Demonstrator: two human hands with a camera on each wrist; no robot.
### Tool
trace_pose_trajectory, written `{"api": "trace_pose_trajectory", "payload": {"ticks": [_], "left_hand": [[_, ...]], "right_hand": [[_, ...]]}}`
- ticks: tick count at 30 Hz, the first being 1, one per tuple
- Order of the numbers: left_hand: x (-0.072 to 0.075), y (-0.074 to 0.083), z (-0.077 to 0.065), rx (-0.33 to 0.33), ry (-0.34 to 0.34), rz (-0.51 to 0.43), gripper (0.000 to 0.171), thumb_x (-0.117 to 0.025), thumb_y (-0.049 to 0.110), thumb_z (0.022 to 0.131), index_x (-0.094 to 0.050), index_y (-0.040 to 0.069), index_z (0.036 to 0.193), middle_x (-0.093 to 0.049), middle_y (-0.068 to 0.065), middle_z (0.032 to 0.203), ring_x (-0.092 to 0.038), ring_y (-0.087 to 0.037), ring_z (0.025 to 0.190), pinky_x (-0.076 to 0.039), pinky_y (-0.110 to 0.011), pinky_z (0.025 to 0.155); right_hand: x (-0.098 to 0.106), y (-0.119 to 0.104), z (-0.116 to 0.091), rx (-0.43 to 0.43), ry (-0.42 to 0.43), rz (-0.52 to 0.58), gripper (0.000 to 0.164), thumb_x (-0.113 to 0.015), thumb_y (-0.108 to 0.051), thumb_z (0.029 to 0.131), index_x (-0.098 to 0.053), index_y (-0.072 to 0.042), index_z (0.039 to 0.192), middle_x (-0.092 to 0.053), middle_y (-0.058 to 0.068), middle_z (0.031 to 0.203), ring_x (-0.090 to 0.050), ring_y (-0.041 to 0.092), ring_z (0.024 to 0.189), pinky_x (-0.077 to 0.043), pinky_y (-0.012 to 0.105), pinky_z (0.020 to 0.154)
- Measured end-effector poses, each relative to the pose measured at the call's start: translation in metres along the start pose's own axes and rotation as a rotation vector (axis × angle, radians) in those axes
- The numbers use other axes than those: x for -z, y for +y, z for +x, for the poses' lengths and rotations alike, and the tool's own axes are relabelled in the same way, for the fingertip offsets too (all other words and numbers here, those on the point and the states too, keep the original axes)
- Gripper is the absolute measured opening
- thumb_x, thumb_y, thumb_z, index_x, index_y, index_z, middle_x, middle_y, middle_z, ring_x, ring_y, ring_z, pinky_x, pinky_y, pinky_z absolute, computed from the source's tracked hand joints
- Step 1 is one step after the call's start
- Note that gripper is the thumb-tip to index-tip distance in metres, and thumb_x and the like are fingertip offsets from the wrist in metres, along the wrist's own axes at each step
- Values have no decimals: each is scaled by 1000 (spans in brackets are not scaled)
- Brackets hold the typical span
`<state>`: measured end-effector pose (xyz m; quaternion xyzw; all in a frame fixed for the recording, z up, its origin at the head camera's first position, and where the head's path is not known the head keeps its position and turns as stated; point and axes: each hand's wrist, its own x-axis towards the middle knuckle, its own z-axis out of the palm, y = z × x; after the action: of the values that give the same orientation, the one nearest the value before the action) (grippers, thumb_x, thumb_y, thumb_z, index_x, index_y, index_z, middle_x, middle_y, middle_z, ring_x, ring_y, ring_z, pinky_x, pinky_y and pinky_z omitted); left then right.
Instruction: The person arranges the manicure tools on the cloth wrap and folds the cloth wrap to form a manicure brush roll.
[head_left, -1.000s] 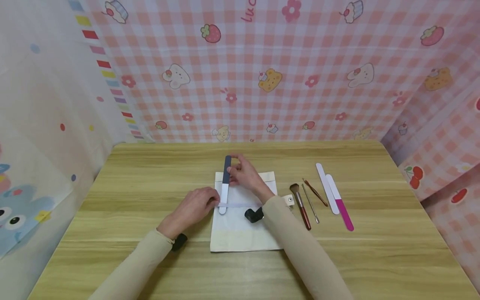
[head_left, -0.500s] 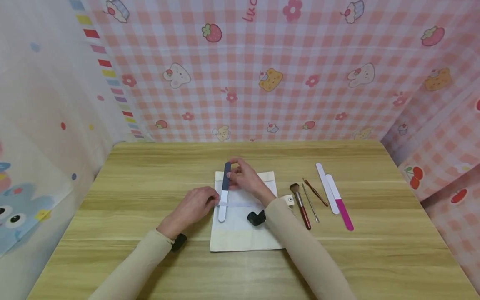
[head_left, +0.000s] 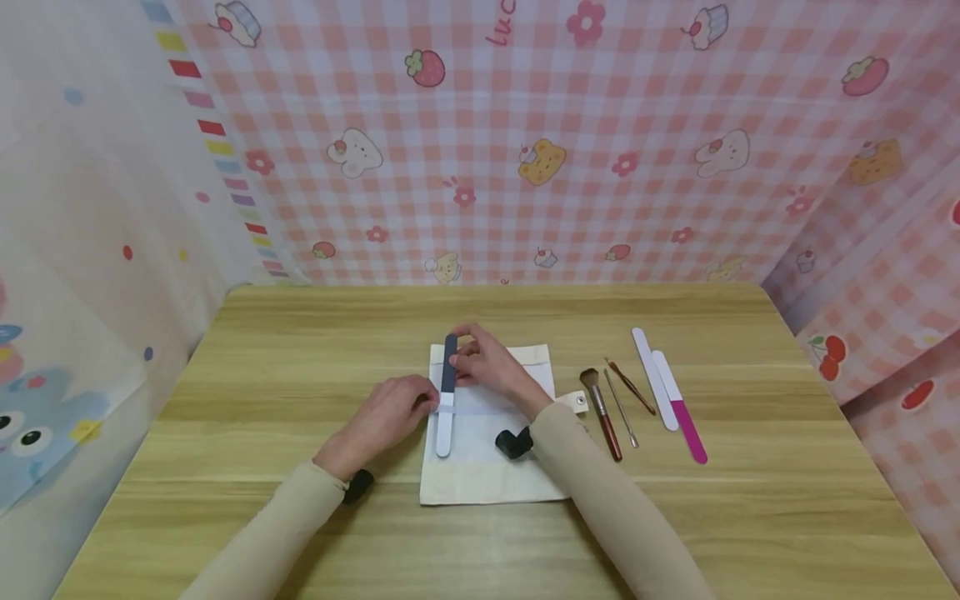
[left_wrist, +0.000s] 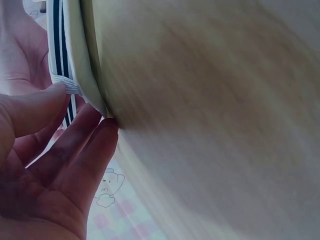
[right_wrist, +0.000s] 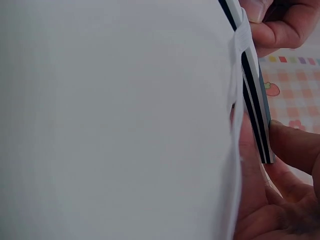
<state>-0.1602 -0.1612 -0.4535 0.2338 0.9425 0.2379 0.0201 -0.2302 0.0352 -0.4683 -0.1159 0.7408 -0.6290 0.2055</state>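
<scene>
A nail file [head_left: 445, 432], half dark grey and half white, lies lengthwise along the left side of a cream cloth pouch [head_left: 487, 479]. An elastic band [left_wrist: 67, 85] crosses over the file's white half. My left hand [head_left: 384, 419] pinches the band and the pouch's left edge, thumb on the band and fingertips at the underside in the left wrist view. With thumb and fingers my right hand [head_left: 491, 365] grips the file's dark upper end. The right wrist view shows the file's layered edge [right_wrist: 257, 110] running beneath the band.
Right of the pouch lie a makeup brush [head_left: 602, 417], a thin metal tool [head_left: 621, 408] and a slim brown tool [head_left: 632, 387]. Beyond them are a white nail file [head_left: 654, 379] and a white-and-pink one [head_left: 688, 429]. A snap tab [head_left: 577, 402] sticks out from the pouch.
The grey-and-white nail file has slid toward me under the elastic band, its white end now further below it. My right hand has moved down with it; the left hand stays in place.
</scene>
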Motion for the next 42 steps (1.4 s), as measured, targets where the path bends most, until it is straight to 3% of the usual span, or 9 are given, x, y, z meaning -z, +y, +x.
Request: {"api": "trace_pose_trajectory", "payload": {"ticks": [8,24,28,34,39,42], "left_hand": [[1,-2,-1,-35,36,12,10,-75,-1,92,-72,7,88,-70,-3,87,-64,-18,80,-56,-41,76],[2,-3,-2,-15,35,-3,7,-73,2,94,-70,7,91,-67,-1,87,-60,-15,77,-55,-37,74],[2,-3,-14,-72,38,-30,8,-73,7,96,-67,7,100,-70,-9,106,-67,-22,93,-58,-43,85],[2,-2,-43,-203,-106,-55,14,-80,16,92,-66,16,93,-50,-28,147,-56,-43,129,-48,-56,106],[0,0,-52,-196,-183,-55,10,-80,20,91,-70,19,92,-40,-28,156,-45,-44,141,-38,-56,115],[-1,0,-53,-206,-180,-41,9,-80,19,91,-72,19,90,-41,-27,156,-47,-43,140,-39,-55,115]], "right_hand": [[-3,0,0,0,-42,-40,42,-60,1,102,-46,-4,142,-66,21,108,-69,21,85,-62,34,76],[-2,-1,0,-50,-98,-60,39,-67,2,98,-52,-2,134,-65,19,114,-70,22,90,-62,34,82],[-1,0,1,-41,-100,-47,39,-66,2,98,-52,-1,134,-65,20,114,-70,22,91,-62,35,82],[1,1,2,-63,-103,-54,38,-66,2,98,-52,-2,133,-63,18,112,-69,22,89,-62,34,82],[1,-1,2,-73,-100,-44,40,-66,3,98,-52,-2,135,-63,19,111,-68,22,86,-62,34,81],[1,-2,3,-82,-101,-37,42,-66,4,97,-52,-3,136,-63,19,110,-68,22,86,-62,35,81]]}}
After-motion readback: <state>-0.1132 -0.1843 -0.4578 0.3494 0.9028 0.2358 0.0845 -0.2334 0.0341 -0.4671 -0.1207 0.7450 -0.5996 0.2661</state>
